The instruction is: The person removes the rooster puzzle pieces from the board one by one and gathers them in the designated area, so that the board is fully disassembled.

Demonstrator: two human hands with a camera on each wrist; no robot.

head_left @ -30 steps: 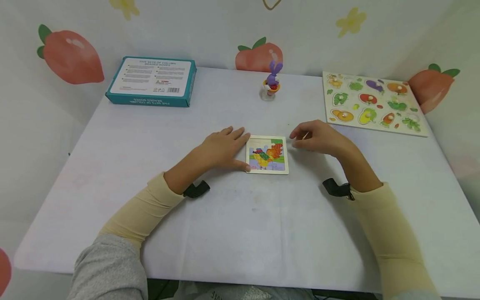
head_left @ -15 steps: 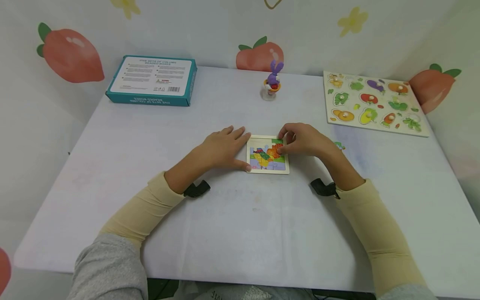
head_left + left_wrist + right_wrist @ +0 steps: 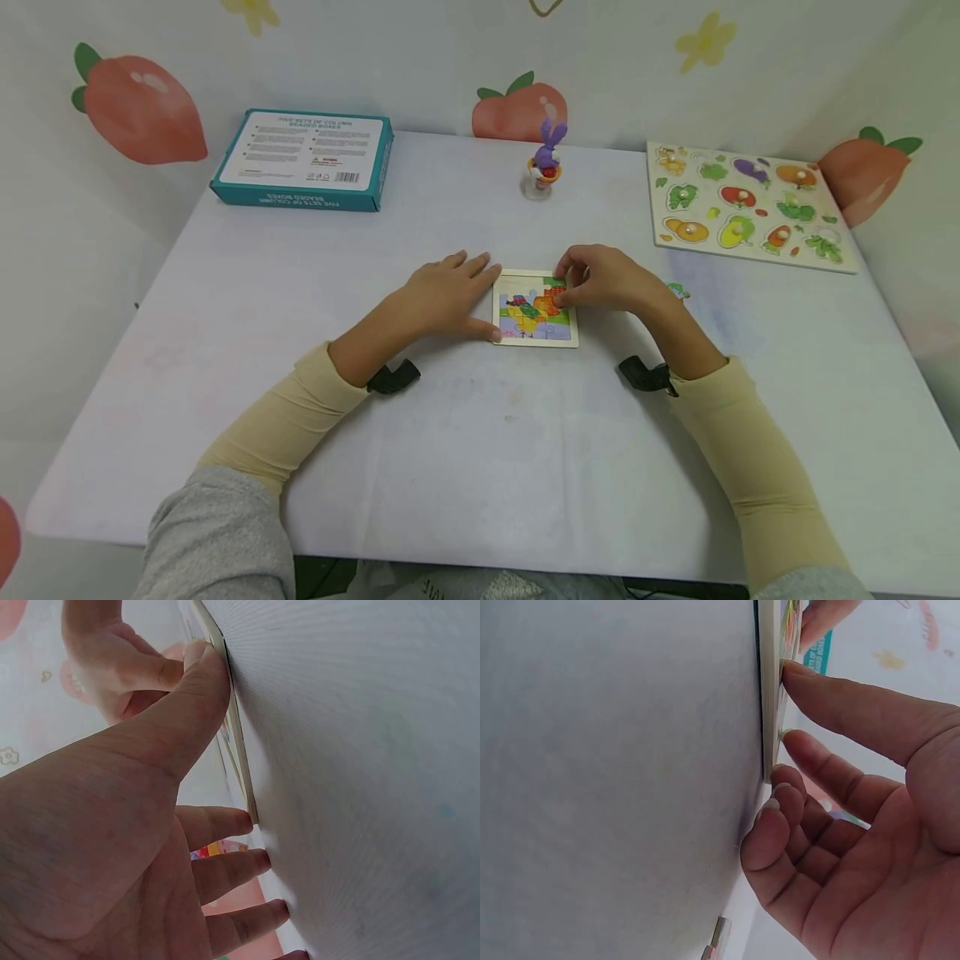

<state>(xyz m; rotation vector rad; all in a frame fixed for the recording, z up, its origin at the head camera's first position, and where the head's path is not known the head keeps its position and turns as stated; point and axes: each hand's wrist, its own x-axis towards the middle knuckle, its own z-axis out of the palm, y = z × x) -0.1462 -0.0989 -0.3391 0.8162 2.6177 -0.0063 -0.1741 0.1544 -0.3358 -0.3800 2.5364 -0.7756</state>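
A small wooden jigsaw puzzle (image 3: pixel 534 332), its frame pale and its picture a colourful bird, lies flat on the table. The upper left of its inset shows bare wood. My left hand (image 3: pixel 446 297) rests with spread fingers along the puzzle's left side, the thumb on the frame's lower left corner. At the upper right of the puzzle is my right hand (image 3: pixel 609 279); its thumb and index finger bear on the face around an orange puzzle piece (image 3: pixel 550 304), partly covered by the fingers. The other fingers of that hand curl beside the frame's edge in the right wrist view.
Behind my right wrist lies a loose puzzle piece (image 3: pixel 679 290). A vegetable peg board (image 3: pixel 757 258) sits at the back right, a teal box (image 3: pixel 300 154) at the back left. A purple rabbit figure (image 3: pixel 546 158) stands at the back middle. A printed curtain hangs behind.
My right hand has moved left from beside the puzzle onto its upper right part, uncovering a loose piece behind the wrist. It has stayed there since half a second ago; the left hand has kept still.
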